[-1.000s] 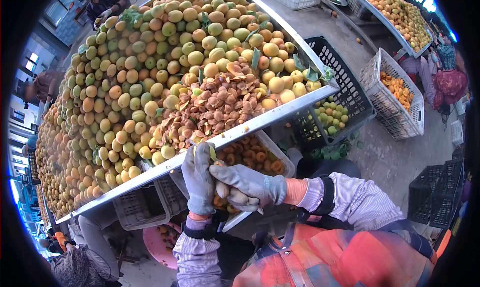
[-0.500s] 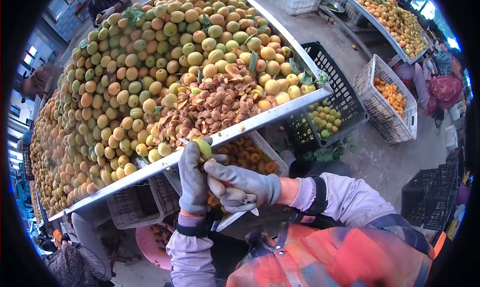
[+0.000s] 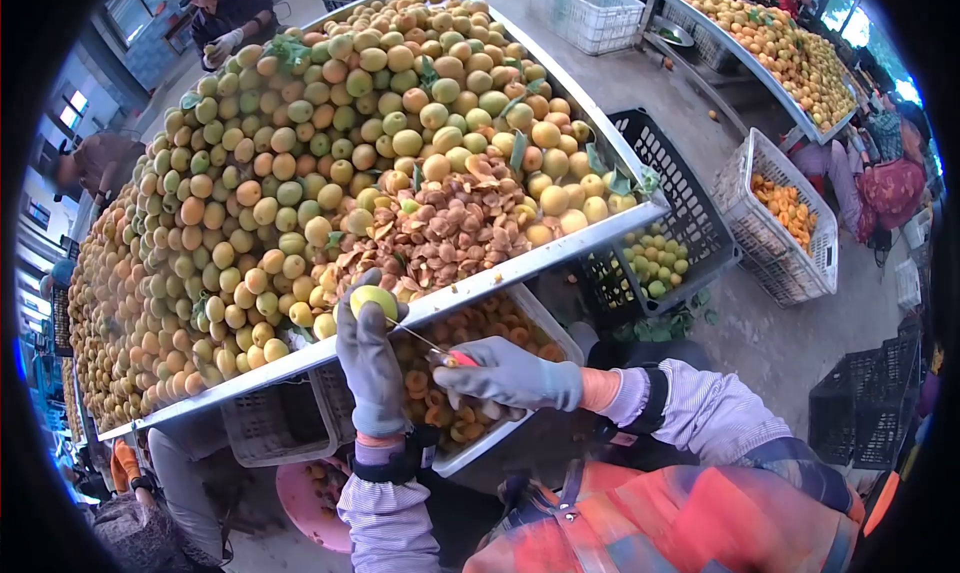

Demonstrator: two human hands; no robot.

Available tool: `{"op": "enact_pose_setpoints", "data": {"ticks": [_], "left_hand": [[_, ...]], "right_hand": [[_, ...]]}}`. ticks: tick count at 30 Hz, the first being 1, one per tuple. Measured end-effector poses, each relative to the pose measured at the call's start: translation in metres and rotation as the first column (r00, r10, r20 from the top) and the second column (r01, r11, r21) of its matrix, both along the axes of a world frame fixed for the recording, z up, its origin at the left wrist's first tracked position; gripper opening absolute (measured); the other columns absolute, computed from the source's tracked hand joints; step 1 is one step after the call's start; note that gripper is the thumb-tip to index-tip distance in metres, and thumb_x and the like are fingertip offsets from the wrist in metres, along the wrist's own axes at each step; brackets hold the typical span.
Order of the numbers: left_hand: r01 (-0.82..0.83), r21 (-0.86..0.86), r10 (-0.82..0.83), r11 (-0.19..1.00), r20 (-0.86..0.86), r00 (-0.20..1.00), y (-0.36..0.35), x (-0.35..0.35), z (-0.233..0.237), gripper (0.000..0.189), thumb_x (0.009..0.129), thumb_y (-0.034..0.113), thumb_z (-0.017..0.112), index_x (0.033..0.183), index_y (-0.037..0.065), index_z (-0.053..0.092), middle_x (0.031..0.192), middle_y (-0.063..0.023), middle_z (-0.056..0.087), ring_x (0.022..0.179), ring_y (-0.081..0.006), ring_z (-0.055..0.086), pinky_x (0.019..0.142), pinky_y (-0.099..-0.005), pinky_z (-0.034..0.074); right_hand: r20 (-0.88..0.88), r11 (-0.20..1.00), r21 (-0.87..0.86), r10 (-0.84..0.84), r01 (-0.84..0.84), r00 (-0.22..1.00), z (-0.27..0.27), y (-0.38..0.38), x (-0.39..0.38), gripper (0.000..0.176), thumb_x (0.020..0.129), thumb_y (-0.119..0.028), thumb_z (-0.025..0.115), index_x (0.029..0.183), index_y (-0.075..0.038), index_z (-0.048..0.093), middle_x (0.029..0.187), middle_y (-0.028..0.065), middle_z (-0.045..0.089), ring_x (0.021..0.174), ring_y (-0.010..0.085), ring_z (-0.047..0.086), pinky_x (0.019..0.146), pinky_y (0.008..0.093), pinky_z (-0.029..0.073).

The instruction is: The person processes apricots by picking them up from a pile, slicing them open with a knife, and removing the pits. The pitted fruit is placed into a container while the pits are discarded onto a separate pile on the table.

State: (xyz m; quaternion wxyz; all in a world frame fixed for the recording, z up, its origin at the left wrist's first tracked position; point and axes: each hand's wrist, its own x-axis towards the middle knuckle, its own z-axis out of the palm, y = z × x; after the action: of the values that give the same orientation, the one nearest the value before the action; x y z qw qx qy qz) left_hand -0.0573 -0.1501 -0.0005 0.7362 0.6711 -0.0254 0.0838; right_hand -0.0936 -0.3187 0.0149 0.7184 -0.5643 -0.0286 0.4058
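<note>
Your left hand [image 3: 374, 373], gloved in grey, is clamped on a yellow-green fruit [image 3: 374, 301], held between thumb and fingers just at the near edge of the desk [image 3: 560, 252]. Your right hand [image 3: 512, 375], gloved too, is curled round the red handle of a knife [image 3: 460, 359]; its thin blade points at the fruit, though you cannot tell whether it touches. Your two hands are apart, with the blade between them.

On the desk, beyond your hands, brown pits [image 3: 455, 218] lie heaped against a large pile [image 3: 250, 178] of whole fruit. Below the edge, beneath your hands, a crate [image 3: 562, 335] holds cut halves. To your right, a black crate [image 3: 690, 208] holds green fruit; a pink basin [image 3: 300, 498] stands on the floor to your left.
</note>
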Motion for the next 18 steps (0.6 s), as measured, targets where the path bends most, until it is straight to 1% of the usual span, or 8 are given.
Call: {"op": "enact_pose_setpoints", "data": {"ticks": [3,5,7,9,13,15,17,18], "left_hand": [[0.007,-0.036,-0.004,0.999,0.074,0.997,-0.004,-0.003,0.005,0.053,0.091,0.039,0.053,0.121,-0.004,0.046,0.093,-0.0051,0.056,0.08,-0.0107,0.055,0.078,-0.0234,0.045],[-0.082,-0.079,0.09,0.994,0.103,0.991,-0.001,-0.001,0.005,0.051,0.09,0.038,0.054,0.121,-0.003,0.046,0.092,-0.0051,0.056,0.08,-0.0104,0.056,0.077,-0.0235,0.046],[-0.084,-0.102,0.096,0.991,0.121,0.988,0.009,-0.001,0.007,0.05,0.09,0.034,0.056,0.122,-0.003,0.045,0.102,-0.007,0.055,0.08,-0.0111,0.057,0.075,-0.0238,0.047],[-0.067,-0.007,0.067,0.998,0.16,0.985,0.009,-0.004,0.004,0.052,0.088,0.033,0.059,0.121,-0.003,0.045,0.108,-0.0082,0.054,0.083,-0.0112,0.057,0.075,-0.0237,0.047],[-0.04,0.25,-0.037,0.967,0.296,0.955,-0.016,-0.017,-0.004,0.057,0.082,0.031,0.069,0.12,-0.005,0.045,0.115,-0.0109,0.054,0.095,-0.0167,0.057,0.081,-0.0283,0.048],[0.039,0.1,-0.058,0.994,0.203,0.978,-0.026,-0.021,-0.011,0.062,0.075,0.031,0.075,0.118,-0.004,0.047,0.11,-0.0127,0.058,0.094,-0.0216,0.06,0.08,-0.0317,0.049],[-0.12,0.638,-0.198,0.761,0.404,0.893,-0.024,-0.017,-0.011,0.065,0.067,0.03,0.079,0.116,-0.002,0.048,0.102,-0.0152,0.062,0.088,-0.0279,0.063,0.078,-0.035,0.049],[-0.146,0.694,-0.191,0.705,0.383,0.904,-0.029,-0.019,-0.003,0.066,0.062,0.03,0.08,0.113,0.0,0.05,0.095,-0.0166,0.062,0.083,-0.0326,0.062,0.075,-0.0384,0.05]], "right_hand": [[0.04,1.0,0.02,-0.009,0.008,0.999,-0.006,-0.005,0.004,0.034,0.084,-0.042,0.062,0.083,-0.009,0.055,0.068,-0.0016,0.056,0.038,0.0037,0.044,0.031,0.0176,0.032],[-0.023,0.98,0.081,0.184,-0.182,0.983,-0.002,-0.018,0.013,0.032,0.084,-0.039,0.063,0.084,-0.008,0.055,0.065,-0.0023,0.055,0.038,0.0034,0.044,0.031,0.0175,0.031],[0.073,0.995,0.083,0.053,-0.059,0.996,0.001,-0.024,0.018,0.037,0.085,-0.043,0.059,0.085,-0.007,0.056,0.054,-0.0019,0.052,0.036,0.0047,0.042,0.029,0.0182,0.03],[-0.019,0.962,0.247,-0.114,0.115,0.993,-0.004,-0.028,0.025,0.043,0.087,-0.049,0.054,0.087,-0.006,0.056,0.051,-0.0011,0.05,0.035,0.0057,0.042,0.029,0.0195,0.03],[0.095,0.928,0.13,-0.363,0.35,0.927,-0.004,-0.012,0.029,0.054,0.088,-0.056,0.045,0.098,-0.004,0.056,0.06,0.0011,0.053,0.039,0.0056,0.042,0.035,0.0189,0.034],[0.146,0.939,0.117,-0.337,0.322,0.93,-0.004,-0.01,0.029,0.054,0.087,-0.055,0.049,0.103,-0.004,0.055,0.072,-0.0008,0.053,0.05,0.0039,0.045,0.046,0.0172,0.038],[0.243,0.894,0.112,-0.449,0.435,0.86,-0.011,0.003,0.028,0.057,0.09,-0.057,0.04,0.105,-0.004,0.055,0.087,0.0069,0.055,0.074,0.0109,0.054,0.054,0.0217,0.044],[0.237,0.891,0.112,-0.454,0.44,0.859,-0.018,0.006,0.029,0.057,0.09,-0.057,0.04,0.105,-0.004,0.055,0.087,0.0069,0.055,0.074,0.0109,0.054,0.054,0.0217,0.044]]}}
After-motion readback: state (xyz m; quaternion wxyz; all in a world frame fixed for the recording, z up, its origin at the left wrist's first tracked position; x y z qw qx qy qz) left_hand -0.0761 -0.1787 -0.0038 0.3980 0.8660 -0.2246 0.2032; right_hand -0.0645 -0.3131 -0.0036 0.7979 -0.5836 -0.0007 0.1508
